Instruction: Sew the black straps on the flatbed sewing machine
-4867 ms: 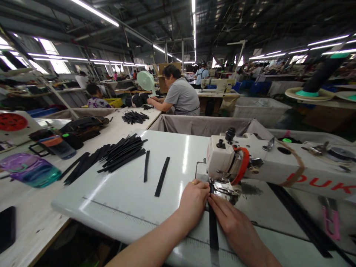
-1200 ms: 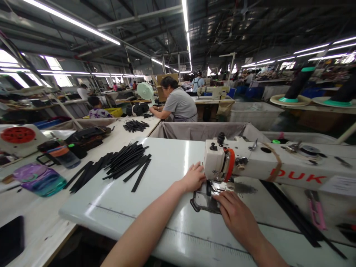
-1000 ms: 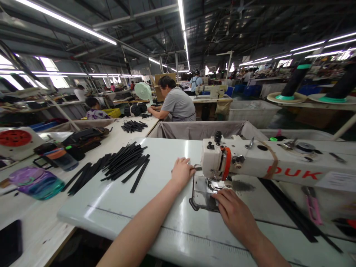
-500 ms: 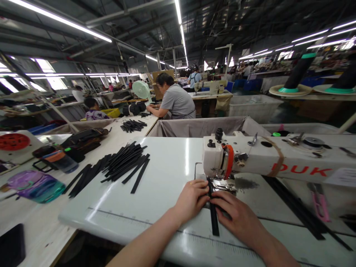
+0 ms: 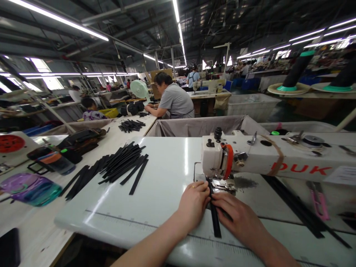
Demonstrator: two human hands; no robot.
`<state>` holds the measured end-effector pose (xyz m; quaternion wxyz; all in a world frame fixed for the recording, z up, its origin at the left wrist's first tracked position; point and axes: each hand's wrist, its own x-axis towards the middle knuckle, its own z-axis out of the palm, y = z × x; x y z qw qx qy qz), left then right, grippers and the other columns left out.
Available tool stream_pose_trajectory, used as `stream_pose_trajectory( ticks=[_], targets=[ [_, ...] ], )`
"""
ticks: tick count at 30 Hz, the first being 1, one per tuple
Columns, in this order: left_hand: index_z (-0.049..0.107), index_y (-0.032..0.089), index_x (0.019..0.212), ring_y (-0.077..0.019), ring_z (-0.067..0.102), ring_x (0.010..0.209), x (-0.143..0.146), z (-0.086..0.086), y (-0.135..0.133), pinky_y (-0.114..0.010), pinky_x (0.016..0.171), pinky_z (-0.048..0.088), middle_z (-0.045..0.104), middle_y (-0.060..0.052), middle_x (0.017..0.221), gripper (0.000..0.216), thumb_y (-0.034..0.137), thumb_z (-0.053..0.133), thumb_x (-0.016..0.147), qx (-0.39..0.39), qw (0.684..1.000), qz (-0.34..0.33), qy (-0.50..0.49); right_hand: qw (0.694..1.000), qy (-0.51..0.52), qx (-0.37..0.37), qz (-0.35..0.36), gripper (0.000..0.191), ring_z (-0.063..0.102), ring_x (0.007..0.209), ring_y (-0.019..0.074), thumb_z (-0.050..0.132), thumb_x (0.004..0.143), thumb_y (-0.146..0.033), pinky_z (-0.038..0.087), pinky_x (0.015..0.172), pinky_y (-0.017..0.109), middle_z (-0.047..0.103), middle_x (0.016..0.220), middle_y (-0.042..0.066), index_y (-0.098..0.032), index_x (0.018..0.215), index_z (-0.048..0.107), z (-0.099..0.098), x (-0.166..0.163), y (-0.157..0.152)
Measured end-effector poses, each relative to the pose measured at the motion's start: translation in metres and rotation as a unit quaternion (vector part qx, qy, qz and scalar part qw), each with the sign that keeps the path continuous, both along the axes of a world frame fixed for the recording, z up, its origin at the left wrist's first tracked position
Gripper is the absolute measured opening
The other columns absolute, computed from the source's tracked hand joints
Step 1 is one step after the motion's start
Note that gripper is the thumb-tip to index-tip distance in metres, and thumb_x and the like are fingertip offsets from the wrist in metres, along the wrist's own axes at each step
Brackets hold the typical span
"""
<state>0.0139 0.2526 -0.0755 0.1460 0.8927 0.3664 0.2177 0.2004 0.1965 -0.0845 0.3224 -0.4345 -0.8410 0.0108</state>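
A narrow black fabric strip (image 5: 216, 224) lies lengthwise under the needle end of a white sewing machine (image 5: 250, 154), its near end resting on the pale table. My left hand (image 5: 193, 204), a ring on one finger, grips the strip's left side close to the metal presser foot (image 5: 221, 184). From the right, my right hand (image 5: 237, 213) has its thumb and fingers closed on the strip's other edge. The fingertips of both hands nearly meet over it. The strip's far end is hidden beneath the machine head.
Left on the table lies a pile of black strips (image 5: 122, 163). Longer black strips (image 5: 294, 207) and pink-handled snips (image 5: 318, 202) lie under the machine arm. A purple-teal bottle (image 5: 30, 188) and a phone (image 5: 10, 246) are far left. A co-worker (image 5: 176, 98) sits ahead.
The view has shifted slightly to the right. Both hands keep hold of the strip by the presser foot, the left fingers a little more bunched.
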Motion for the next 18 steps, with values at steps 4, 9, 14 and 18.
stream_pose_trajectory(
  ticks=[4,9,14,18],
  targets=[
    [0.068,0.018,0.097,-0.0242,0.059,0.117,0.0044,0.0025,0.0032,-0.04,0.104,0.049,0.069,-0.007,0.112,0.013,0.016,0.056,0.094,-0.004,1.0,-0.001,0.02,1.0,-0.009,0.005,-0.007,0.02,0.065,0.103,0.0208,0.05,0.092,-0.013,0.057,0.088,0.036,0.07,0.107,0.008,-0.02,0.101,0.066,0.0028,-0.0007,0.0005],
    [0.067,0.017,0.101,-0.0247,0.057,0.12,0.0026,-0.0008,0.0044,-0.041,0.106,0.047,0.067,-0.009,0.12,0.012,0.018,0.057,0.094,-0.002,1.0,-0.014,-0.012,1.0,-0.018,-0.014,-0.003,0.021,0.064,0.103,0.0201,0.051,0.092,-0.012,0.056,0.088,0.034,0.07,0.108,0.008,-0.02,0.104,0.067,0.0054,-0.0001,-0.0006],
    [0.065,0.019,0.107,-0.0254,0.056,0.121,0.0041,-0.0032,0.0053,-0.044,0.103,0.048,0.065,-0.007,0.127,0.018,0.013,0.057,0.093,-0.014,0.999,0.006,-0.035,0.999,-0.015,-0.016,-0.025,0.023,0.063,0.103,0.0211,0.052,0.09,-0.011,0.055,0.089,0.036,0.07,0.109,0.007,-0.02,0.106,0.066,0.0069,-0.0021,0.0017],
    [0.066,0.019,0.102,-0.0255,0.057,0.116,0.0072,-0.0005,0.0082,-0.044,0.1,0.049,0.066,-0.007,0.122,0.018,0.01,0.055,0.092,-0.02,0.999,0.019,-0.033,0.999,0.005,-0.028,-0.021,0.029,0.062,0.102,0.0208,0.05,0.087,-0.006,0.054,0.09,0.037,0.07,0.106,0.007,-0.02,0.106,0.067,0.007,-0.002,0.0012]
  ],
)
